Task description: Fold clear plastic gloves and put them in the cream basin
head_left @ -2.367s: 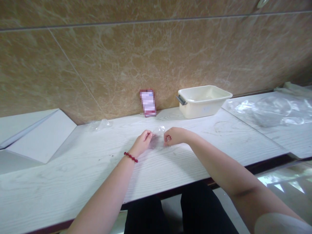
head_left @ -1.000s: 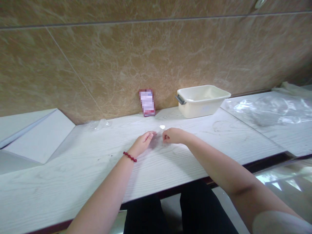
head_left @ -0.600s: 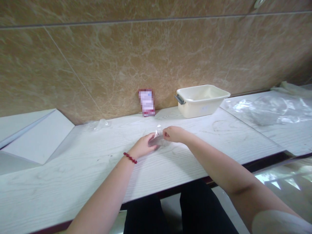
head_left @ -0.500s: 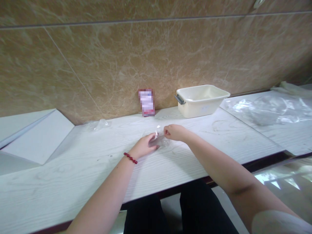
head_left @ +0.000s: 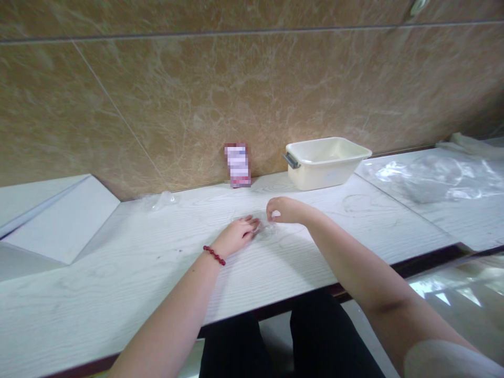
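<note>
A small clear plastic bag lies crumpled on the white wood-grain table, straight in front of me. My left hand, with a red bead bracelet at the wrist, rests flat on the bag's left part, fingers stretched out. At the bag's right edge, my right hand has thumb and fingers curled together in a pinch on the film. The fingertips are small in view, and the bag's outline is hard to follow under the hands.
Against the marble wall stand a cream plastic tub with a grey handle and a small blurred package. Another clear bag lies left of it. A white folded box sits far left; large plastic sheeting covers the right.
My left hand has opened from around the raised bag and flattened onto it. The bag now lies lower on the table. My right hand has shifted slightly right.
</note>
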Demonstrator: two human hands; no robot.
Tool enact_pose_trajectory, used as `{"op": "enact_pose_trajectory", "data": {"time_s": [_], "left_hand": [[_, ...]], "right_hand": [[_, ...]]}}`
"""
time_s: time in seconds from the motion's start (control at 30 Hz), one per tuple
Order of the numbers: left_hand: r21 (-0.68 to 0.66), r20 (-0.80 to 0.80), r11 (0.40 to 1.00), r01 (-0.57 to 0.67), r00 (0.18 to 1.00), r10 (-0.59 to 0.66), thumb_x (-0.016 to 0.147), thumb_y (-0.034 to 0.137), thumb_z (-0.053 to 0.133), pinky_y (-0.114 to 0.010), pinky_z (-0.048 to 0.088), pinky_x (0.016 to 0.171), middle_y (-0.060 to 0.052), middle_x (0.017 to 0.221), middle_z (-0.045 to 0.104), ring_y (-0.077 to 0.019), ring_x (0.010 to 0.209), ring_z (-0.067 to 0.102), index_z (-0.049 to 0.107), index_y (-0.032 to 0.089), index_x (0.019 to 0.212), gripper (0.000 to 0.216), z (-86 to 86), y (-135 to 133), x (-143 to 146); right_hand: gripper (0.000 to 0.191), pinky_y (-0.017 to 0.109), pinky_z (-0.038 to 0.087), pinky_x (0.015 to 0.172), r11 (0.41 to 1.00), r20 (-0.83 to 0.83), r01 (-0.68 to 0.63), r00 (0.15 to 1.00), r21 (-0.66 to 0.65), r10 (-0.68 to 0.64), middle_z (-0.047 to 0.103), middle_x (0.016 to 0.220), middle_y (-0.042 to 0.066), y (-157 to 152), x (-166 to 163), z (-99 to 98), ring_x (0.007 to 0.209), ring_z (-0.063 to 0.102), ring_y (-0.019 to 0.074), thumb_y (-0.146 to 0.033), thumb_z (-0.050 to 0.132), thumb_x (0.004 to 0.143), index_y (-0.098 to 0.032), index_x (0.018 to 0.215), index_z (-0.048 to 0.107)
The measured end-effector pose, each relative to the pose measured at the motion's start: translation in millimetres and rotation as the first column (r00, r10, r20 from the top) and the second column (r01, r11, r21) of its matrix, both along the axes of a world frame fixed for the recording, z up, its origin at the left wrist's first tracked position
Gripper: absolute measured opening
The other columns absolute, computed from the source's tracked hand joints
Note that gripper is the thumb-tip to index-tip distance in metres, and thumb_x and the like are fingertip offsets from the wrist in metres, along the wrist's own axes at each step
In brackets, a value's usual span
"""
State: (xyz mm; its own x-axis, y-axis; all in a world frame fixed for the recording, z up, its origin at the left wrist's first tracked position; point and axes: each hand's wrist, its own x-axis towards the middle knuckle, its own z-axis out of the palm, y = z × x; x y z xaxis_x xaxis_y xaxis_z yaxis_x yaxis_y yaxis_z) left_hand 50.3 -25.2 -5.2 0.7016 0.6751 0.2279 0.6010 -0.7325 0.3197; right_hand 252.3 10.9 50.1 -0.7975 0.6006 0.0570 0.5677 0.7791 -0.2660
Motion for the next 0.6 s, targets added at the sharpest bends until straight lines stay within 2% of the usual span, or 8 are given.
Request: {"op": "enact_pose_trajectory", "data": {"time_s": [0.2, 0.37, 0.47, 0.6], "left_hand": [[0.012, 0.001, 1.000, 0.003, 1.000, -0.003, 0.077, 0.040, 0.043, -0.033, 0.030, 0.094, -0.006, 0.117, 0.049, -0.0177, 0.113, 0.037, 0.046, 0.017, 0.114, 0.043, 3.8, -1.8, 0.4], [0.070, -0.014, 0.997, -0.025, 1.000, 0.026, 0.079, 0.035, 0.040, -0.032, 0.032, 0.092, -0.004, 0.112, 0.053, -0.0165, 0.109, 0.041, 0.050, 0.019, 0.110, 0.035, 4.1, -0.7, 4.1], [0.108, -0.062, 0.993, -0.039, 0.997, 0.046, 0.081, 0.034, 0.038, -0.032, 0.032, 0.092, -0.003, 0.115, 0.051, -0.0164, 0.109, 0.041, 0.051, 0.022, 0.109, 0.034, 4.0, -0.2, 6.4], [0.112, -0.141, 0.990, -0.084, 0.985, 0.100, 0.082, 0.036, 0.034, -0.037, 0.029, 0.093, -0.001, 0.119, 0.048, -0.0183, 0.112, 0.037, 0.051, 0.026, 0.110, 0.034, 4.0, -1.4, 7.7]], "right_hand": [[0.017, 0.023, 0.038, 0.069, 0.999, 0.091, 0.048, 0.995, -0.004, -0.047, 0.057, 0.076, 0.004, -1.5, -1.6, 2.3, 0.071, 0.051, 0.0124, -0.010, 0.052, 0.063, -0.016, 0.072, 0.065], [0.023, 0.023, 0.037, 0.073, 0.999, 0.122, 0.041, 0.992, -0.020, -0.038, 0.058, 0.080, 0.004, -2.4, 0.3, 3.8, 0.077, 0.052, 0.0134, -0.008, 0.050, 0.063, -0.019, 0.076, 0.066], [0.029, 0.022, 0.037, 0.076, 0.996, 0.161, 0.077, 0.985, -0.047, -0.068, 0.058, 0.084, 0.004, -3.1, 1.0, 6.3, 0.081, 0.052, 0.0136, -0.004, 0.045, 0.063, -0.019, 0.077, 0.066], [0.030, 0.022, 0.036, 0.077, 0.988, 0.054, 0.155, 0.986, 0.015, -0.156, 0.058, 0.087, 0.006, -4.1, -1.4, 6.8, 0.084, 0.052, 0.0135, -0.006, 0.039, 0.069, -0.017, 0.078, 0.065]]}}
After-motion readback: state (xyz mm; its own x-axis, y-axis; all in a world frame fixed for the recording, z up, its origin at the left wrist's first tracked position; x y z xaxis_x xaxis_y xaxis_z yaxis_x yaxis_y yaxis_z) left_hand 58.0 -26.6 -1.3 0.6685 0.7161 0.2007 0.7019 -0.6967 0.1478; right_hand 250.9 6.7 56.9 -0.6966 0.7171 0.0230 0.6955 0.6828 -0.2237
